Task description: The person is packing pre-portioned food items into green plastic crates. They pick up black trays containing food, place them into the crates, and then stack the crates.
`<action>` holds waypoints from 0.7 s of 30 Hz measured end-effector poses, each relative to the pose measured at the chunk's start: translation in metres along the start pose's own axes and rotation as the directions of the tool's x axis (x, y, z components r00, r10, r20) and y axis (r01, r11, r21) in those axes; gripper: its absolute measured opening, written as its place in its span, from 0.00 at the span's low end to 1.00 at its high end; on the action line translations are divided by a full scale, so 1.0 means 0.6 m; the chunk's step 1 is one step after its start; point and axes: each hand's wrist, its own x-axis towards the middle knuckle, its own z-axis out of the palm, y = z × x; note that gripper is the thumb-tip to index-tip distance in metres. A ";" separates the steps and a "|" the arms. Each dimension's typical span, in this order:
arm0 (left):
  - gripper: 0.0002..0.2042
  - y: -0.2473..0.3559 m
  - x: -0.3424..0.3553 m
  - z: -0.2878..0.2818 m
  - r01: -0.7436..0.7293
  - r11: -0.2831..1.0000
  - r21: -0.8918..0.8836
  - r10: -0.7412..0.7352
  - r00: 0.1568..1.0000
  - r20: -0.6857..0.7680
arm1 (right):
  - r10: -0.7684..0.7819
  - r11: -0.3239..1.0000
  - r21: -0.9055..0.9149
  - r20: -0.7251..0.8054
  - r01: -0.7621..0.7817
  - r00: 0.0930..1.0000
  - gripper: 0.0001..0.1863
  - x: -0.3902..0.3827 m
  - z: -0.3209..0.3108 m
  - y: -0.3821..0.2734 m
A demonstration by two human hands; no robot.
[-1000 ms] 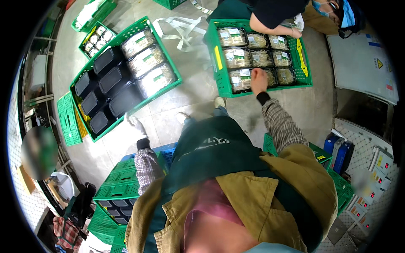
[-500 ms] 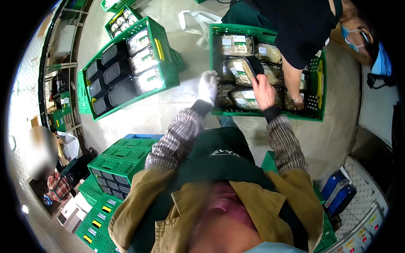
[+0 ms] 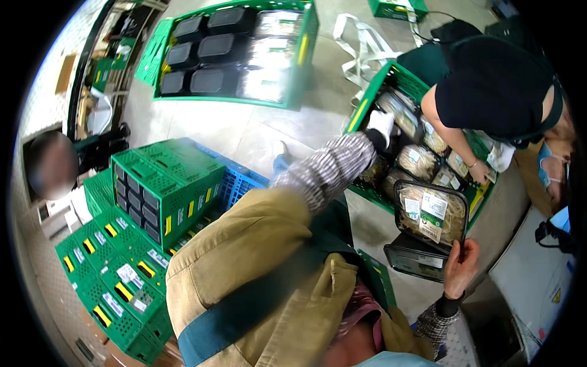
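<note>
Grey floor (image 3: 235,134) | your right hand (image 3: 461,269) clutches two packs (image 3: 431,211) by the crate's near edge (image 3: 373,200) | left hand (image 3: 382,125) inside left edge, grip unclear

By the near edge of the crate (image 3: 403,77), which looks like hard, smooth plastic, we see glossy clear film and shiny black plastic on the tray (image 3: 450,217), smooth paper-like labels (image 3: 433,205) and a matt cloth sleeve (image 3: 333,166).

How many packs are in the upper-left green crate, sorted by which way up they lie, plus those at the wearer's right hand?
Upturned black trays in the green crate: 6
Clear-topped packs there: 3
Labelled food packs at the right hand: 2
Total: 11
</note>
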 end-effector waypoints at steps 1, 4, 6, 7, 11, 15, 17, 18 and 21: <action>0.04 0.014 -0.051 -0.010 -0.005 0.998 -0.063 0.005 1.000 0.007 | -0.038 0.999 0.005 0.015 0.037 0.999 0.09 0.017 -0.017 -0.025; 0.05 0.071 -0.236 -0.081 -0.123 0.985 -0.118 0.120 0.992 -0.034 | -0.148 0.984 0.104 0.025 0.145 0.989 0.09 0.079 -0.046 -0.087; 0.07 0.089 -0.297 -0.192 -0.092 0.994 0.066 0.095 0.995 -0.036 | -0.322 0.940 0.117 0.004 0.319 0.947 0.09 0.163 -0.033 -0.189; 0.08 0.094 -0.324 -0.250 -0.087 0.986 0.145 0.097 0.993 -0.063 | -0.433 0.889 0.162 -0.010 0.429 0.901 0.09 0.213 -0.006 -0.239; 0.08 0.139 -0.400 -0.430 -0.136 0.980 0.144 0.154 0.980 -0.127 | -0.800 0.600 0.199 0.118 0.775 0.588 0.11 0.393 0.149 -0.466; 0.05 0.190 -0.439 -0.572 -0.150 0.989 -0.012 0.142 0.957 -0.254 | -0.989 0.123 0.054 0.086 0.991 0.118 0.11 0.531 0.353 -0.605; 0.03 0.224 -0.448 -0.614 -0.239 0.954 -0.179 0.194 0.952 -0.235 | -0.989 -0.063 0.029 0.134 0.998 -0.066 0.10 0.576 0.435 -0.619; 0.04 0.219 -0.442 -0.645 -0.299 0.937 -0.183 0.238 0.926 -0.295 | -0.984 -0.070 0.020 0.165 0.997 -0.073 0.09 0.597 0.474 -0.618; 0.06 0.280 -0.434 -0.654 -0.300 0.910 -0.288 0.233 0.941 -0.244 | -0.938 0.114 -0.071 0.320 0.991 0.131 0.07 0.637 0.567 -0.535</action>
